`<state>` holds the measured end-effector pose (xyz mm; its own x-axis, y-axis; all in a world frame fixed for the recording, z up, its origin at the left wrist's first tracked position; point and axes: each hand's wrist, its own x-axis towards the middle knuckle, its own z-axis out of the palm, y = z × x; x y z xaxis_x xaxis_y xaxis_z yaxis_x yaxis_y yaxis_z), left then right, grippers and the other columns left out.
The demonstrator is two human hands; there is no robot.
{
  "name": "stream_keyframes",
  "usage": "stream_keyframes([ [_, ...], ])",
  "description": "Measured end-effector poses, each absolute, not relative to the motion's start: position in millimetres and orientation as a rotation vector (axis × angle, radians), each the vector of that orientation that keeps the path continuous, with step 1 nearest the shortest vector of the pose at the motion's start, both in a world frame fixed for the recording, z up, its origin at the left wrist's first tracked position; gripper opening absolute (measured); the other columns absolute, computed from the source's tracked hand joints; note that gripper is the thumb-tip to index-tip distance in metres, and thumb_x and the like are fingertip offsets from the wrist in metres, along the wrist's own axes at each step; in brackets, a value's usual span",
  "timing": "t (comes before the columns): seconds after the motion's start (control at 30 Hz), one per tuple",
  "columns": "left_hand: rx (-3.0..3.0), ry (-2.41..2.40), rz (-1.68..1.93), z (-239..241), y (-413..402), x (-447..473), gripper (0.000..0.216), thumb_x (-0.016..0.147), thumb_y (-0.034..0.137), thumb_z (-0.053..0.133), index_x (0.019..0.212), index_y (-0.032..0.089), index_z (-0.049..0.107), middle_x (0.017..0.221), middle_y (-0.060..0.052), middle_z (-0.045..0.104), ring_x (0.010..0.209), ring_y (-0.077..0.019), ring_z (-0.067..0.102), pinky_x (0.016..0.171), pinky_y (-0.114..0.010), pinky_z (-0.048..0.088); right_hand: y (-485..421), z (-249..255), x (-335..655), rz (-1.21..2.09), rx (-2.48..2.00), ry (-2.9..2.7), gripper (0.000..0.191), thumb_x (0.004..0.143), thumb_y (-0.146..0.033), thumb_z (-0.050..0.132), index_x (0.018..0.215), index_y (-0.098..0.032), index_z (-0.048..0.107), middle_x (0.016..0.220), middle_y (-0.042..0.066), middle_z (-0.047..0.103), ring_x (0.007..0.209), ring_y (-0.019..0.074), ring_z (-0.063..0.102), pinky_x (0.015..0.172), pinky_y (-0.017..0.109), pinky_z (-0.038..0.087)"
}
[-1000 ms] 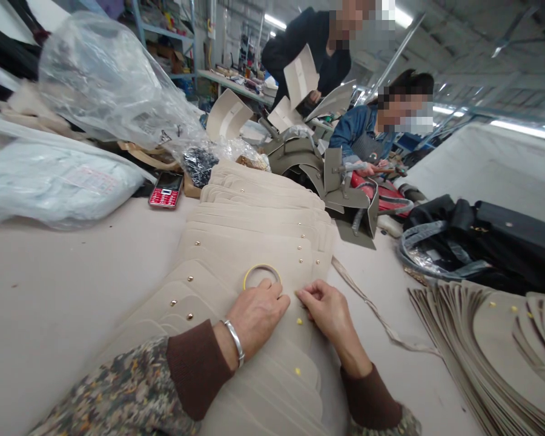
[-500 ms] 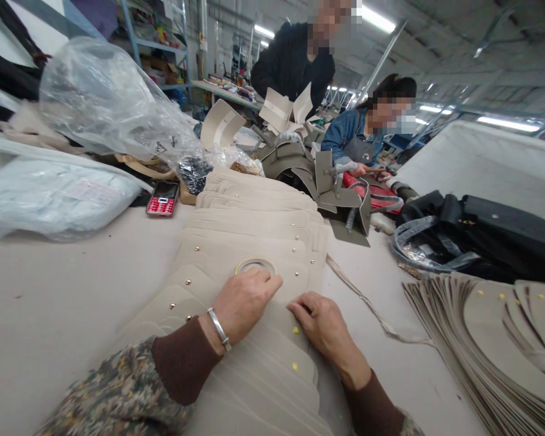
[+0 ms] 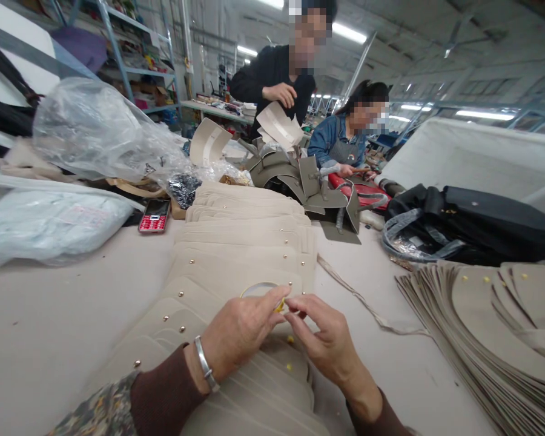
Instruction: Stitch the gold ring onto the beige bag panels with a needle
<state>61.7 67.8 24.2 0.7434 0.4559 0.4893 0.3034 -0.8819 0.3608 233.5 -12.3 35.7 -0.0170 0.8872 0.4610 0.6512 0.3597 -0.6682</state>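
Note:
My left hand [image 3: 240, 324] is closed around a thin roll of yellow tape [image 3: 254, 289], held above the beige panels; the hand covers most of the roll. A bit of yellow shows at the fingertips, where the thumb and forefinger of my right hand [image 3: 331, 339] pinch at the tape's edge. Under both hands spreads an overlapping stack of beige panels [image 3: 236, 242] with small metal studs along their sides. Two yellow tape pieces [image 3: 290, 340] stick to panels just below my right hand.
A fanned pile of panels [image 3: 481, 327] lies at right, with a fabric strip [image 3: 358, 297] beside it. Black bags [image 3: 495, 221], a red phone [image 3: 154, 216], plastic wrapping [image 3: 100, 127] and grey-brown bag parts [image 3: 295, 175] surround the stack. Two people work across the table.
My hands have come together, the left lifting the roll and the right meeting it at the yellow tape. The view has shifted slightly. The standing person's hand now shows above the pale pieces.

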Motion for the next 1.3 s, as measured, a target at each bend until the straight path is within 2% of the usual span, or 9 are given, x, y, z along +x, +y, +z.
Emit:
stream_keyframes([
  [0.17, 2.641, 0.541, 0.765, 23, 64, 63, 0.025, 0.099, 0.025, 0.041, 0.123, 0.017, 0.041, 0.096, -0.004, 0.07, 0.079, -0.0164, 0.068, 0.062, -0.025, 0.05, -10, 24, 230, 0.197, -1.372, -1.832, 0.019, 0.087, -0.011, 0.047, 0.086, -0.02, 0.064, 0.076, 0.004, 0.067, 0.071, 0.0155, 0.062, 0.067, 0.027, 0.049],
  [0.3, 2.56, 0.608, 0.575, 28, 65, 63, 0.007, 0.097, 0.021, 0.044, 0.097, 0.019, 0.05, 0.08, 0.001, 0.065, 0.068, -0.0144, 0.064, 0.057, -0.023, 0.045, -9, 13, 228, 0.083, -1.442, -1.811, 0.016, 0.083, -0.011, 0.049, 0.076, -0.019, 0.061, 0.067, 0.002, 0.063, 0.06, 0.0135, 0.058, 0.059, 0.024, 0.045],
  [0.4, 2.557, 0.688, 0.479, 31, 68, 65, 0.009, 0.096, 0.022, 0.047, 0.087, 0.019, 0.05, 0.073, 0.003, 0.062, 0.062, -0.0134, 0.06, 0.054, -0.022, 0.041, -9, 10, 227, 0.065, -1.502, -1.756, 0.016, 0.081, -0.011, 0.05, 0.074, -0.019, 0.061, 0.064, 0.001, 0.062, 0.057, 0.0128, 0.057, 0.057, 0.023, 0.044],
  [0.57, 2.665, 0.667, 0.557, 28, 76, 74, 0.017, 0.095, 0.019, 0.042, 0.08, 0.019, 0.05, 0.069, 0.002, 0.058, 0.06, -0.0132, 0.056, 0.054, -0.023, 0.038, -3, 17, 222, 0.542, -1.621, -1.343, 0.014, 0.08, -0.024, 0.056, 0.068, -0.018, 0.061, 0.054, -0.001, 0.061, 0.047, 0.0119, 0.055, 0.048, 0.022, 0.044],
  [0.67, 2.705, 0.639, 0.707, 22, 77, 78, 0.02, 0.095, 0.017, 0.037, 0.08, 0.019, 0.051, 0.07, 0.0, 0.057, 0.061, -0.014, 0.054, 0.055, -0.024, 0.039, 7, 21, 226, 0.827, -1.605, -1.035, 0.021, 0.076, -0.034, 0.062, 0.065, -0.018, 0.059, 0.047, -0.002, 0.058, 0.041, 0.0121, 0.054, 0.043, 0.022, 0.045],
  [0.77, 2.706, 0.676, 0.783, 15, 78, 78, 0.021, 0.096, 0.016, 0.035, 0.084, 0.019, 0.052, 0.072, 0.0, 0.057, 0.063, -0.0142, 0.055, 0.057, -0.024, 0.041, 20, 15, 242, 0.85, -1.622, -0.878, 0.025, 0.07, -0.039, 0.069, 0.065, -0.016, 0.061, 0.047, -0.002, 0.059, 0.04, 0.0116, 0.055, 0.042, 0.021, 0.046],
  [0.97, 2.884, 0.854, 0.321, 8, 84, 80, 0.012, 0.092, 0.011, 0.047, 0.088, 0.018, 0.055, 0.081, -0.004, 0.059, 0.076, -0.0208, 0.056, 0.062, -0.029, 0.046, 39, -9, 273, 0.978, -1.714, -0.844, 0.035, 0.067, -0.046, 0.073, 0.074, -0.013, 0.066, 0.054, 0.0, 0.063, 0.042, 0.0092, 0.056, 0.043, 0.019, 0.046],
  [1.1, 2.877, 0.853, 0.174, 8, 86, 84, 0.011, 0.092, 0.012, 0.046, 0.09, 0.018, 0.055, 0.087, -0.007, 0.059, 0.083, -0.0246, 0.055, 0.064, -0.033, 0.05, 43, -14, 269, 0.911, -1.805, -0.98, 0.033, 0.072, -0.047, 0.069, 0.073, -0.014, 0.066, 0.054, -0.001, 0.062, 0.043, 0.0101, 0.056, 0.044, 0.02, 0.046],
  [1.3, 2.851, 0.854, 0.13, 7, 86, 84, 0.013, 0.092, 0.01, 0.044, 0.091, 0.017, 0.055, 0.09, -0.009, 0.057, 0.086, -0.0254, 0.053, 0.066, -0.036, 0.051, 50, -11, 261, 0.599, -1.974, -1.265, 0.026, 0.077, -0.039, 0.059, 0.065, -0.018, 0.065, 0.048, -0.002, 0.059, 0.039, 0.011, 0.051, 0.042, 0.021, 0.041],
])
